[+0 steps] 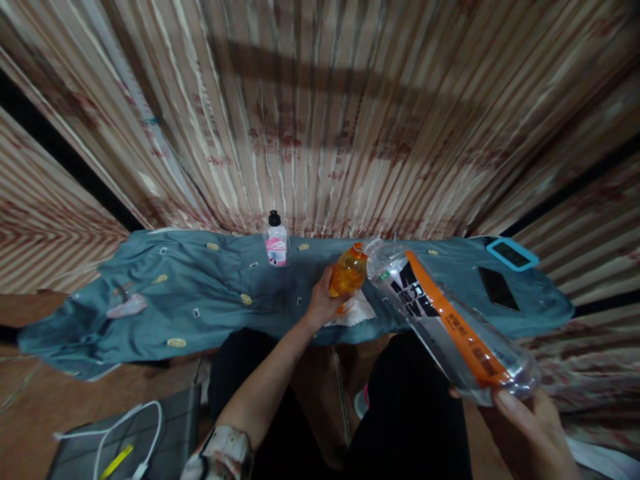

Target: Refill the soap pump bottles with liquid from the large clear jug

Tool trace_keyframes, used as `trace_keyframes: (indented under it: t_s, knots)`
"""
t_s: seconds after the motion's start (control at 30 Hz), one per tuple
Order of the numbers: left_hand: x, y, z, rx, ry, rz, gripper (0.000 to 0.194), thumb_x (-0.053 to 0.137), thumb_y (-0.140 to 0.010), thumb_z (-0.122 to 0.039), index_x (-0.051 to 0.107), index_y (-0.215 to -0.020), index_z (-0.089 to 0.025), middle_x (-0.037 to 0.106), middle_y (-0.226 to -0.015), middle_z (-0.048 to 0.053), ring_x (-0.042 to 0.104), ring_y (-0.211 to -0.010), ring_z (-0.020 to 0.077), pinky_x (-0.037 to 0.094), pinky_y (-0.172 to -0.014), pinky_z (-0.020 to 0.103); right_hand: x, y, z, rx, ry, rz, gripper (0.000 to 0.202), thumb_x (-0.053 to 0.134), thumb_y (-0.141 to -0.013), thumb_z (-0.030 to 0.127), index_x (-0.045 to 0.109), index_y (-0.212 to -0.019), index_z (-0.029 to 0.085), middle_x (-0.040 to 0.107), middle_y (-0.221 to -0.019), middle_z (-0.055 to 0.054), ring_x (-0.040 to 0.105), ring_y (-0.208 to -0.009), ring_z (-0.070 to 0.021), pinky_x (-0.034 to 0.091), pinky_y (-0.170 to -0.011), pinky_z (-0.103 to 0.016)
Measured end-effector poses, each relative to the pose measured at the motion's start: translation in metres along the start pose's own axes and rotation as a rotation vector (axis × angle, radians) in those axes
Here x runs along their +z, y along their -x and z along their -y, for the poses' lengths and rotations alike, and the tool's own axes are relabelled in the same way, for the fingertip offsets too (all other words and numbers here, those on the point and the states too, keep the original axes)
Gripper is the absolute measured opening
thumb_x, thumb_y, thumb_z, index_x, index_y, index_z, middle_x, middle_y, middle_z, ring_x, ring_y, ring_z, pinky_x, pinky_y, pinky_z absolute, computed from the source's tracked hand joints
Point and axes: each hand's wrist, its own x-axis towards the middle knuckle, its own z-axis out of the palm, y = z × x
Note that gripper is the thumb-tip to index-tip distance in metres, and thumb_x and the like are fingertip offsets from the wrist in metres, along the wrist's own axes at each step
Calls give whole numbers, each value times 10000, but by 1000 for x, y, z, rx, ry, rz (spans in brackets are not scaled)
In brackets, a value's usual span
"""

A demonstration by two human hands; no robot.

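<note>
My left hand [323, 300] is wrapped round a small amber bottle [350, 270] over the covered table, its orange neck tilted to the right. My right hand [533, 423] grips the base of a large clear plastic bottle [450, 327] with an orange, black and silver label. The large bottle lies tilted, its mouth end down to the left, close to the amber bottle's neck. Whether the two mouths touch I cannot tell. A white tissue [357, 310] is spread beneath the amber bottle.
A clear bottle with black cap and pink label [277, 243] stands at the back of the teal cloth [200, 267]. At right lie a black phone [499, 289] and a blue-framed device [513, 254]. A white cable [125, 427] rests on a dark surface at lower left.
</note>
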Motion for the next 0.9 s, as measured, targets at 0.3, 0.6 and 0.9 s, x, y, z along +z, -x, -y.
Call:
trace_keyframes:
  t_s: [0.3,0.6,0.9]
  knots:
    - [-1,1,1,-8,-5,6,699,864,-678,-230,569,-1310,-198,716,-1221,82,687,-1135,268,539,-1019,391,0,0,-1,-14,31,-3,578,795,-773,417,675,-1317,264,727,-1178,-116,697,-953,-318,632,-653,-392]
    - [-1,0,1,17,-7,5,677,871,-674,-234,574,-1281,-207,724,-1198,70,693,-1118,269,543,-1005,391,1,1,-1,21,29,-43,623,811,-761,445,661,-1342,279,706,-1204,-117,693,-971,-314,643,-663,-398]
    - [0,0,2,14,3,5,676,870,-688,-277,563,-1286,-212,728,-1183,68,694,-1115,266,546,-999,388,11,6,11,17,67,-16,603,755,-816,448,615,-1376,274,671,-1308,-120,677,-1045,-310,632,-708,-372]
